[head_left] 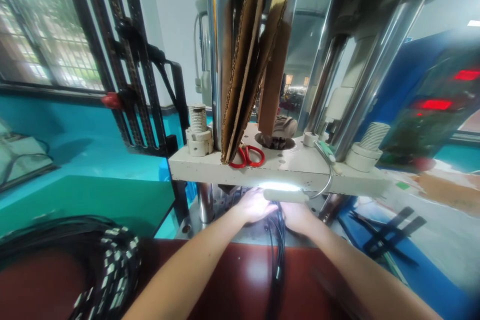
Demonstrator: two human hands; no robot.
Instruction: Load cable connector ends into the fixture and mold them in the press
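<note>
Left forearm (pixel 195 262) and right forearm (pixel 348 265) are both showing bare, all the way down to the lower edge of the view. Both are tapering, wider low down, slimmer toward each hand, outlines looking smooth. Left hand (pixel 254 206) is going ungloved, thumb (pixel 268 208) showing, glare washing out some detail. Right hand (pixel 295 215) is looking ungloved too, fingertips mostly hiding from view.

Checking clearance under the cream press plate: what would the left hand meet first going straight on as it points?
Probably the black cables, which the left hand seems to touch or nearly touch; the right hand lies just beyond. Depth around the lit lamp is unclear.
</note>
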